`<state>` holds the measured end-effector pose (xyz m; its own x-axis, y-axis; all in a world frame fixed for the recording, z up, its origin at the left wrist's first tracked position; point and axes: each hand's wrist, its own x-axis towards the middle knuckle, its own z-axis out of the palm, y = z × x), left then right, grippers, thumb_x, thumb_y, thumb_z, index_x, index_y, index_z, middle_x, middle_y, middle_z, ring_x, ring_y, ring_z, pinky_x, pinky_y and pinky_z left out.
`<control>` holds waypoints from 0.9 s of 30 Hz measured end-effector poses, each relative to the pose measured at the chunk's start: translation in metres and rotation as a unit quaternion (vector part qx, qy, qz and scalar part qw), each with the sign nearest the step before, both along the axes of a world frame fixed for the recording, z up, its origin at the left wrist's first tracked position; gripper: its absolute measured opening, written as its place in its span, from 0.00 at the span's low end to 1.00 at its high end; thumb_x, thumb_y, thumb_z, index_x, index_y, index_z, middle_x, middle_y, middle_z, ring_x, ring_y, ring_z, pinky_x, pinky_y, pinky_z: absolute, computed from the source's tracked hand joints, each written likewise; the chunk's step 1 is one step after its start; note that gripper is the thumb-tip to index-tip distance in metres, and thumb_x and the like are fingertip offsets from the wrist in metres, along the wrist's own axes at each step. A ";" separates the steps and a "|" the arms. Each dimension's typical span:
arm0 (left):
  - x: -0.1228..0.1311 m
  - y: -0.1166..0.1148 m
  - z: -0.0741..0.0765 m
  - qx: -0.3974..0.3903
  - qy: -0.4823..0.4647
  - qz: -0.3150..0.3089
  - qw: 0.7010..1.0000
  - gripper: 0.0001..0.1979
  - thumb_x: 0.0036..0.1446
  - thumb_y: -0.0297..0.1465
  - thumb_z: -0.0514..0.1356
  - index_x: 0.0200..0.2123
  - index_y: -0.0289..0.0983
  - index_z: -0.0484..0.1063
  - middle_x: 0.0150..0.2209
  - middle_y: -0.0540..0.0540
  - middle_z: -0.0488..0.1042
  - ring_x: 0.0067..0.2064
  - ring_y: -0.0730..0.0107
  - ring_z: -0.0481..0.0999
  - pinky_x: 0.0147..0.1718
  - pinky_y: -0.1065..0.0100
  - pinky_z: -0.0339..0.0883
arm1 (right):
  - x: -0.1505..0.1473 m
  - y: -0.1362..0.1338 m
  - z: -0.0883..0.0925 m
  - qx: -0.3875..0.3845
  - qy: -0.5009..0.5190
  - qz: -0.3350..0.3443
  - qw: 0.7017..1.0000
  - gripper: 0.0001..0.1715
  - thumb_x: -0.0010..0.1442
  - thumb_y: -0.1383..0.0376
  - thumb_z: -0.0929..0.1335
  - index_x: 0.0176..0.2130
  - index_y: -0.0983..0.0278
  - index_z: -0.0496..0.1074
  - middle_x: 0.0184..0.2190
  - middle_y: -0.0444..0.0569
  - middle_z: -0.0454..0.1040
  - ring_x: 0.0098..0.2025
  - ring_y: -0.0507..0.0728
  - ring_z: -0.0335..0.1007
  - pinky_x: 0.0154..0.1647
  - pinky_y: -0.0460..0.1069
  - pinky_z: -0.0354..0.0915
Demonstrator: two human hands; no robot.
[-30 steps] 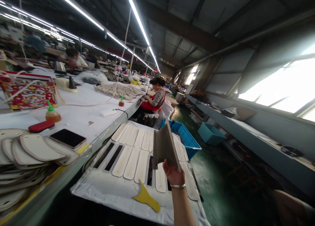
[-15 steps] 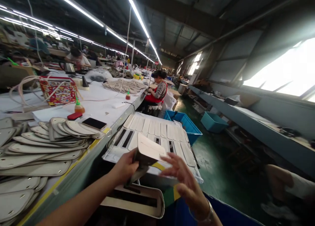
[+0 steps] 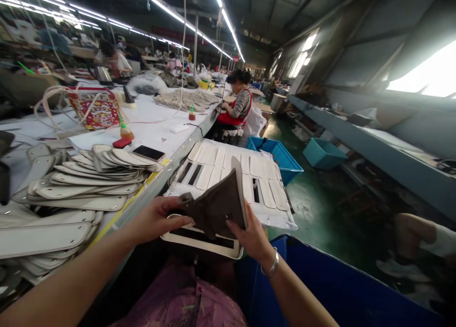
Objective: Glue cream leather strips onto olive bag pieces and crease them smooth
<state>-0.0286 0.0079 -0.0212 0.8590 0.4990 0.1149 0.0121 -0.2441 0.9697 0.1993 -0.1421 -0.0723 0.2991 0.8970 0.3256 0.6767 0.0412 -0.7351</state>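
A dark brown, leather-like bag piece (image 3: 217, 206) with a pale edge is held up in front of me, tilted, its dark face toward me. My left hand (image 3: 166, 218) pinches its left end between thumb and fingers. On the right side, my right hand (image 3: 251, 232) grips the edge, thumb pressed on the dark face and fingers behind it. Just under the piece is a cream-rimmed, rounded frame (image 3: 213, 252) with a dark opening, partly hidden by the piece and both hands. Behind stands a white-covered board (image 3: 287, 220) bearing rows of cream panels (image 3: 267, 192).
Stacked cream panels (image 3: 89, 178) cover the table's near left, beside a phone (image 3: 148, 152), a red object (image 3: 121, 143) and a green-tipped bottle (image 3: 126, 131). A dark blue bin (image 3: 320, 274) is at my right; a blue bin (image 3: 290, 163) lies beyond. A co-worker (image 3: 238, 103) sits ahead.
My right hand, earlier spread and apart from the piece, now grips its right side. The piece has turned from its cream face to its dark face. The view has tilted down.
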 end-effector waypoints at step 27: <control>-0.039 0.013 -0.121 0.096 0.296 0.209 0.927 0.18 0.53 0.35 0.55 0.47 0.36 0.65 0.33 0.46 0.73 0.35 0.65 0.74 0.36 0.66 0.68 | -0.032 0.020 -0.039 -0.177 -0.398 0.087 0.896 0.54 0.46 0.54 0.69 0.64 0.63 0.42 0.59 0.61 0.53 0.51 0.70 0.55 0.50 0.63 0.51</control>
